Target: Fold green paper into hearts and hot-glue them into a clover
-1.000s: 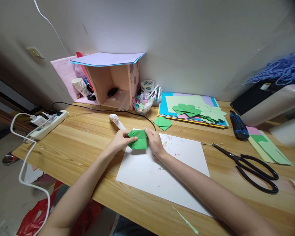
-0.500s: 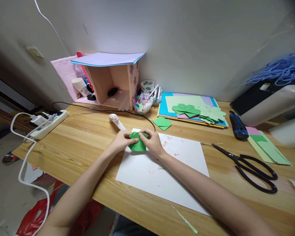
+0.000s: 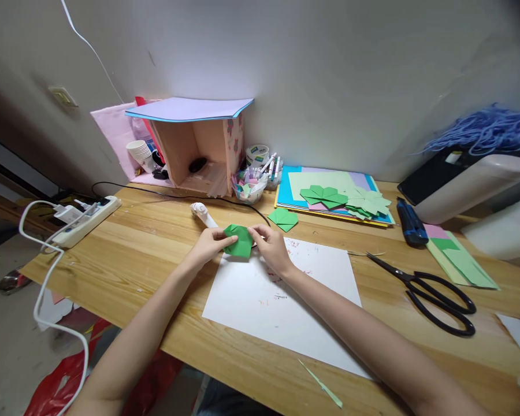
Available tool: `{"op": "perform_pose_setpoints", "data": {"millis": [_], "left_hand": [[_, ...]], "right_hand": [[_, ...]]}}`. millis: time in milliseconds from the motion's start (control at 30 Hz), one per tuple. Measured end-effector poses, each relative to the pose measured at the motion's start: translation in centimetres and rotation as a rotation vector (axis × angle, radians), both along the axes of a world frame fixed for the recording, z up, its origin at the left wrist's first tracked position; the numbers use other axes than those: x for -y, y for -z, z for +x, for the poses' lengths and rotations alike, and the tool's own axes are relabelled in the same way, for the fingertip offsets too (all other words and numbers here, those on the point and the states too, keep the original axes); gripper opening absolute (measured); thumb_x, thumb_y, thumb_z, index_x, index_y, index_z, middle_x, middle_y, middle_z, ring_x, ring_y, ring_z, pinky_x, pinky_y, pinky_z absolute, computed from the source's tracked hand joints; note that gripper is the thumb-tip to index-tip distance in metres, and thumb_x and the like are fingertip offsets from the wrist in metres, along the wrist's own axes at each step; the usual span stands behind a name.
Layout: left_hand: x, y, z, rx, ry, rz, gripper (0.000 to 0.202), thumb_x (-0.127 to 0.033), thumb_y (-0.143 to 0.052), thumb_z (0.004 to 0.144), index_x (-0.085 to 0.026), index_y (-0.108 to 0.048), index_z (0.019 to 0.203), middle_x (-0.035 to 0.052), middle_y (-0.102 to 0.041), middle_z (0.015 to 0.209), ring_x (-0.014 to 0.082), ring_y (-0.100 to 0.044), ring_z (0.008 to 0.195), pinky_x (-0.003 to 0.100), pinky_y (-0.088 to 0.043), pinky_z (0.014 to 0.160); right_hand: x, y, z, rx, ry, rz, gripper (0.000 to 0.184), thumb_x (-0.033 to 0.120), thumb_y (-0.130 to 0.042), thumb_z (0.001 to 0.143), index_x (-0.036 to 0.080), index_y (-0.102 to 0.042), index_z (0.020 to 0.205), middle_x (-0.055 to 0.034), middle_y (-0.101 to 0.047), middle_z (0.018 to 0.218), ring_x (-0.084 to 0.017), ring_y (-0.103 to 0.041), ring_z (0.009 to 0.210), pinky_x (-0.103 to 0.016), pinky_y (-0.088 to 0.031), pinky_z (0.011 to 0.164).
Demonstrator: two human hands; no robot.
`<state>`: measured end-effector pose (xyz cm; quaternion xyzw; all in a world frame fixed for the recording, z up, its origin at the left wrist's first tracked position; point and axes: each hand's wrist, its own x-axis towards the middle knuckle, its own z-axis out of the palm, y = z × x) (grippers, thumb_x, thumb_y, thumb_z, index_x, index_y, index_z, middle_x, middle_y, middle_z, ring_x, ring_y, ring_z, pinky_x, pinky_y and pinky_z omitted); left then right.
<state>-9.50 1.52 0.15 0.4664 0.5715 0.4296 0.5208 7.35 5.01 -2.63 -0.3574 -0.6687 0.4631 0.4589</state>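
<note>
Between my two hands is a folded piece of green paper (image 3: 239,244), held just above the far left corner of a stained white sheet (image 3: 251,309). My left hand (image 3: 210,245) pinches its left side, thumb lying on the front. At the upper right edge, my right hand (image 3: 269,245) grips it between thumb and fingers. Another folded green paper piece (image 3: 283,219) lies on the table just beyond. A white glue gun (image 3: 203,215) rests behind my left hand, partly hidden by it.
Black scissors (image 3: 433,294) and a blue cutter knife (image 3: 411,222) lie at the right. Stacked coloured paper (image 3: 289,193) bears green paper flowers (image 3: 324,196). A cardboard box (image 3: 236,144) stands behind, near a tub of scraps (image 3: 250,189). A power strip (image 3: 86,221) sits at the left edge.
The green paper has turned so its flat face shows more. My right thumb has slid off its front to the upper right edge. The camera view has shifted slightly.
</note>
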Motion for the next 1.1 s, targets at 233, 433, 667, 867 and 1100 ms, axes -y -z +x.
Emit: {"op": "perform_pose_setpoints", "data": {"millis": [233,433,667,867,1100], "left_hand": [[0.4,-0.3,2.9,0.241,-0.122,-0.118,0.049,-0.053,-0.063,0.068,-0.01,-0.065,0.092,0.0152,-0.067,0.098,0.0205,-0.064,0.083,0.028,-0.051,0.071],[0.0,-1.1,6.7,0.589,-0.06,-0.174,0.016,-0.027,-0.063,0.076,-0.012,-0.065,0.076,0.0047,-0.068,0.075,0.0105,-0.062,0.066,0.019,-0.051,0.066],[-2.2,0.5,5.8,0.401,-0.145,-0.139,0.019,-0.023,-0.07,0.068,-0.011,-0.067,0.082,0.0064,-0.07,0.083,0.0127,-0.064,0.073,0.021,-0.051,0.069],[-2.3,1.8,4.7,0.294,-0.104,-0.041,0.04,-0.037,-0.075,0.059,-0.013,-0.067,0.09,0.0081,-0.07,0.093,0.0177,-0.064,0.082,0.028,-0.05,0.077],[-2.2,1.5,4.7,0.176,-0.183,0.067,0.038,-0.039,-0.076,0.054,-0.012,-0.068,0.079,0.0063,-0.07,0.078,0.0159,-0.062,0.069,0.026,-0.048,0.069]], "right_hand": [[-0.9,-1.6,4.7,0.344,0.224,0.727,0.022,0.025,-0.049,0.086,0.024,-0.066,0.1,-0.0048,-0.069,0.1,-0.018,-0.062,0.088,-0.027,-0.044,0.074],[-0.2,-0.4,6.4,0.587,0.107,1.142,0.022,0.021,-0.051,0.086,0.021,-0.064,0.104,-0.0045,-0.068,0.102,-0.016,-0.063,0.081,-0.027,-0.047,0.069],[-2.8,-0.8,7.0,0.582,0.325,0.535,0.02,0.028,-0.042,0.088,0.018,-0.057,0.097,-0.0086,-0.062,0.102,-0.019,-0.056,0.096,-0.03,-0.045,0.078],[-7.1,0.6,7.3,0.8,0.438,0.092,0.044,0.036,-0.067,0.066,0.012,-0.055,0.101,-0.015,-0.057,0.103,-0.028,-0.05,0.101,-0.035,-0.039,0.082],[-8.2,0.5,7.4,0.41,0.244,-0.179,0.027,0.03,-0.065,0.058,0.017,-0.055,0.079,-0.0015,-0.058,0.074,-0.018,-0.055,0.072,-0.029,-0.043,0.067]]}}
